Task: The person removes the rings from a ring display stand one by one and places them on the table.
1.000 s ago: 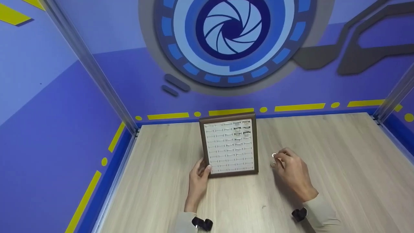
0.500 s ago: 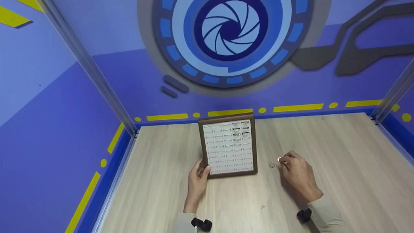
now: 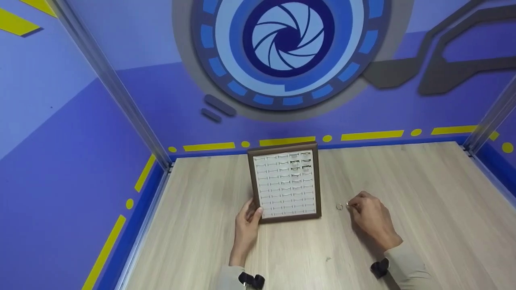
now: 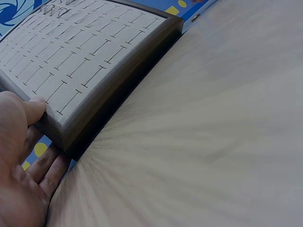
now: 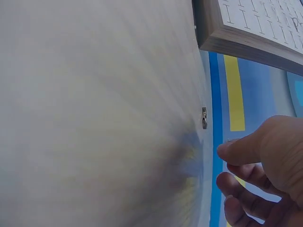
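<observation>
A ring display tray (image 3: pixel 287 187) with a brown wooden frame and a white slotted pad stands tilted up on the table. My left hand (image 3: pixel 245 231) grips its lower left corner; in the left wrist view the thumb (image 4: pixel 35 109) presses on the pad's front and the fingers reach underneath. Several rings (image 3: pixel 300 162) sit in slots at the upper right of the pad. To the right of the tray, my right hand (image 3: pixel 371 215) pinches a small shiny ring (image 3: pixel 348 204) between thumb and forefinger, low over the table. Just left of those fingertips lies another ring (image 3: pixel 339 207).
The light wood table (image 3: pixel 423 193) extends around both hands. Behind it rises a blue and purple printed wall (image 3: pixel 153 96), with a side panel (image 3: pixel 52 181) on the left. Metal posts (image 3: pixel 117 88) mark the corners.
My right hand has drawn back to the right and slightly down with its ring, uncovering the ring on the table; the held ring is lower now. The left hand and tray stay put.
</observation>
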A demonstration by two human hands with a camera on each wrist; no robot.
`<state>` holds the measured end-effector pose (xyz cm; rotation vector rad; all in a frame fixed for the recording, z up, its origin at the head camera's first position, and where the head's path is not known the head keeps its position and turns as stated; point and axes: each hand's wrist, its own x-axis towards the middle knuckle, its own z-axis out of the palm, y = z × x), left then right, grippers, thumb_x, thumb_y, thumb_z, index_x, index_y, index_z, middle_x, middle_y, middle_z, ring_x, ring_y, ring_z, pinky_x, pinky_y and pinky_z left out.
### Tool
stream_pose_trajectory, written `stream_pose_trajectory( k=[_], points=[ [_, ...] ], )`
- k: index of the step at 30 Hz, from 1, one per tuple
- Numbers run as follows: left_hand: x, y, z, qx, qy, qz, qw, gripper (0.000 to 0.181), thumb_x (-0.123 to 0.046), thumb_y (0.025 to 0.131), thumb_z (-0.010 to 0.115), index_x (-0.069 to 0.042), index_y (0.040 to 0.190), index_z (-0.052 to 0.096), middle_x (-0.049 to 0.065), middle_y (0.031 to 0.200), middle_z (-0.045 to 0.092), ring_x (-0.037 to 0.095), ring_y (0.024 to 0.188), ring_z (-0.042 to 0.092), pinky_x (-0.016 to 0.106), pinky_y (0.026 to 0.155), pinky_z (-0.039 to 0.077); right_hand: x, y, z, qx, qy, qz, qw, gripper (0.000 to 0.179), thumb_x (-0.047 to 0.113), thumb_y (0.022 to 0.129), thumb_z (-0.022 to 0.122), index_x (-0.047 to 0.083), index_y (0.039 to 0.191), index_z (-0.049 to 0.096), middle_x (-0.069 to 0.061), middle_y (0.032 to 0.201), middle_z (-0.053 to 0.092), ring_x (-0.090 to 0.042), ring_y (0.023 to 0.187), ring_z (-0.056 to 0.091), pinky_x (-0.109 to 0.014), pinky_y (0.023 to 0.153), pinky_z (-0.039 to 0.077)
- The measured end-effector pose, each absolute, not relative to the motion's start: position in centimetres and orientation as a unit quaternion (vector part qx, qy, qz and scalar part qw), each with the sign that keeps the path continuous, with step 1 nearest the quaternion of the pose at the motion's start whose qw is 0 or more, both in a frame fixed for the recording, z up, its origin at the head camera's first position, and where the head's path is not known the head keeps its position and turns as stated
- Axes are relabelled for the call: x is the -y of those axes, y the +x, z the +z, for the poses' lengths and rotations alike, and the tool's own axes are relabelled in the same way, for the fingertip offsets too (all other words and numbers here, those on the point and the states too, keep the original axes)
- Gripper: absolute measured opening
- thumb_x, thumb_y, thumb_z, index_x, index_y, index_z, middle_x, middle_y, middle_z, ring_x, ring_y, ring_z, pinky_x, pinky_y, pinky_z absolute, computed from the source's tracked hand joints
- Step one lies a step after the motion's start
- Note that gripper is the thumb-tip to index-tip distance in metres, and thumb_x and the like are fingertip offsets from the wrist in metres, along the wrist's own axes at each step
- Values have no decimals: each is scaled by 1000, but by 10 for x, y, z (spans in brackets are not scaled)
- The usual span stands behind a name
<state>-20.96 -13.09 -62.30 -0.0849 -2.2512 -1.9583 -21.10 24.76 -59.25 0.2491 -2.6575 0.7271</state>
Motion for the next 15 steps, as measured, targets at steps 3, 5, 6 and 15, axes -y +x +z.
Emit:
stream_pose_trajectory(
  k=[3,5,6,15],
  points=[
    [131,-210,-623,753,-36,-652,84,52,-15,108,64,-2,156,50,22,152,60,38,141,59,45,117,53,-248,-212,-593,943,83,267,181,8,-2,86,84,5,89,83,-6,93,73,-24,78,73,-43,62,62],
    [131,-210,-623,751,-37,-655,82,51,-15,108,64,-3,156,51,20,151,61,36,141,59,42,117,53,-248,-212,-593,943,80,272,174,9,-3,87,83,5,90,83,-7,94,73,-25,79,74,-44,62,63],
    [131,-210,-623,750,-36,-656,80,51,-15,108,64,-4,156,51,20,151,61,35,141,59,40,117,53,-248,-213,-593,943,78,274,171,8,-3,87,83,5,90,83,-7,94,73,-26,79,74,-45,63,63],
    [131,-210,-624,744,-33,-663,78,51,-15,108,65,-4,155,52,20,150,62,35,139,61,37,116,54,-249,-214,-595,947,78,266,159,11,-3,88,81,7,89,84,-5,92,73,-18,74,70,-29,53,53]
  ],
)
